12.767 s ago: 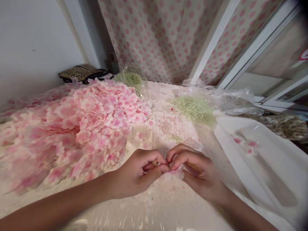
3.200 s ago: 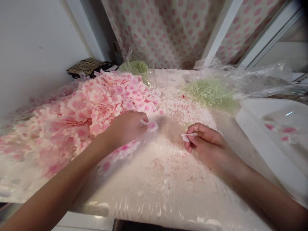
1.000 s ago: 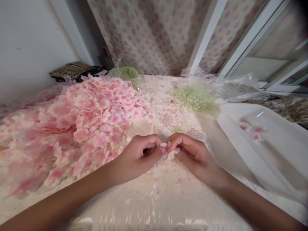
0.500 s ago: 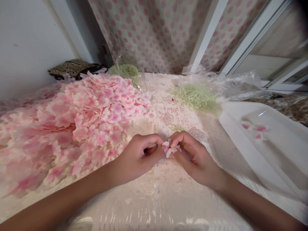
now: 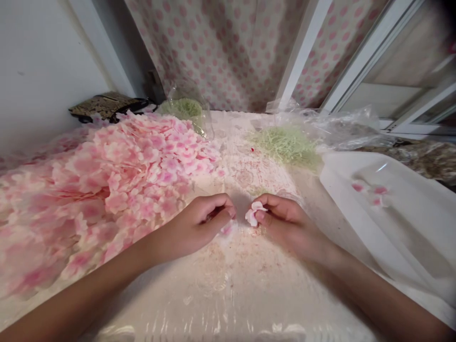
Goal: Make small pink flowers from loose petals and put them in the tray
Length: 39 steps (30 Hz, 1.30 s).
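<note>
- Left hand (image 5: 201,225): curled; small petal (image 5: 227,229) just under fingertips, grip unclear.
- Right hand (image 5: 290,228): curled, holding petal bunch (image 5: 253,213) at fingertips.
- Left of left hand: large petal heap (image 5: 107,190).
- Right of right hand: white tray (image 5: 356,223), few loose petals (image 5: 370,192).

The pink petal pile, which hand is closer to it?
Left. The left hand is right at the edge of the pink petal pile. The right hand, holding a petal, is farther away, on the other side of the left hand.
</note>
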{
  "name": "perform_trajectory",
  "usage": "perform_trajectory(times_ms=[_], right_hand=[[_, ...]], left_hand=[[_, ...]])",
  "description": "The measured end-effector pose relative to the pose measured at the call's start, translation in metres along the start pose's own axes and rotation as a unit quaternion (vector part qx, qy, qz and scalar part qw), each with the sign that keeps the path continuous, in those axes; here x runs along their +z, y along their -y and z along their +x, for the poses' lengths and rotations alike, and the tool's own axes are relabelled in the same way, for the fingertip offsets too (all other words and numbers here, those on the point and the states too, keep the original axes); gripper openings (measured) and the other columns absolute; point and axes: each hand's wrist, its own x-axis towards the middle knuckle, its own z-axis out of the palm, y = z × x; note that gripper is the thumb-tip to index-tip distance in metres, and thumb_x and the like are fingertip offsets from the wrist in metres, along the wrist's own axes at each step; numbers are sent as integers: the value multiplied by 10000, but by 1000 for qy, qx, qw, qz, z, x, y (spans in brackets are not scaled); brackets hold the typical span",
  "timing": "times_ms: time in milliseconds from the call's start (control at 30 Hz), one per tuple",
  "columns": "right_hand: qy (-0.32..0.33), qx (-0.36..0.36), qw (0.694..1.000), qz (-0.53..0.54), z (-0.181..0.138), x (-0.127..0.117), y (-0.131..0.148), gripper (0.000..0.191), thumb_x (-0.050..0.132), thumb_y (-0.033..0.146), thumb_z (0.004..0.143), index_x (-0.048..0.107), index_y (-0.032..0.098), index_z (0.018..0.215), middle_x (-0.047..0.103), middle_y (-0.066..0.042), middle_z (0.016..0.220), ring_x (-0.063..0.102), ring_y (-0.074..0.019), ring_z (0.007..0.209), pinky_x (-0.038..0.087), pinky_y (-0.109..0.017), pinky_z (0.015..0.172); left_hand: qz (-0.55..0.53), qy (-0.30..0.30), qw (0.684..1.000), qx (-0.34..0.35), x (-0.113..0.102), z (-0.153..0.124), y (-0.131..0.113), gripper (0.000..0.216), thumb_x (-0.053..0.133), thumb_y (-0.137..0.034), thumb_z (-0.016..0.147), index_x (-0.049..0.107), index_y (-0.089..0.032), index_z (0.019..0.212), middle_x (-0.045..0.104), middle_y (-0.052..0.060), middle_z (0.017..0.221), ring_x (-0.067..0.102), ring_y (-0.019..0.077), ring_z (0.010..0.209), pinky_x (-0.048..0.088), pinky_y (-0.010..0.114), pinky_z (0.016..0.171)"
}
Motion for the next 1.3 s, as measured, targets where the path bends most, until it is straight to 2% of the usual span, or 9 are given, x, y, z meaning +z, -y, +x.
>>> perform_trajectory(times_ms=[167, 300, 367, 700, 1300], right_hand=[[41, -51, 998, 10, -2, -1, 4, 73, 546, 254, 851, 556, 185, 830, 521, -14, 843, 488, -119, 775, 370, -260, 690], [80, -90, 992, 42, -3, 3, 7, 44, 538, 205, 853, 574, 191, 832, 488, -27, 941, 490, -130, 891, 391, -263, 767], [83, -99, 990, 49, -3, 5, 8, 46, 540, 201, 854, 578, 196, 829, 484, -24, 938, 491, -126, 894, 395, -259, 776], [80, -110, 991, 1, -7, 9, 7, 57, 499, 225, 881, 549, 215, 855, 477, -31, 908, 482, -146, 862, 393, -292, 747], [81, -129, 988, 2, -8, 14, -2, 15, 485, 208, 891, 486, 222, 891, 451, -18, 882, 461, -130, 791, 378, -272, 683]], left_hand=[[-12, 1, 1000, -1, 3, -1, 1, 294, 434, -370, 889, 468, -153, 694, 348, -62, 595, 320, 67, 540, 250, 197, 495], [-45, 27, 998, 21, 7, -5, -3, 264, 464, -333, 880, 489, -148, 693, 410, -52, 623, 357, 65, 569, 273, 188, 514], [-41, 30, 998, 38, 8, -6, -5, 240, 458, -301, 883, 518, -147, 709, 434, -45, 638, 378, 69, 591, 283, 187, 525], [-5, -20, 998, 61, 16, -10, -7, 244, 446, -268, 881, 480, -152, 668, 347, -62, 560, 308, 58, 510, 243, 186, 460], [-37, 5, 997, 72, 22, -14, -1, 235, 433, -279, 898, 434, -167, 691, 335, -64, 571, 303, 56, 508, 240, 183, 454]])
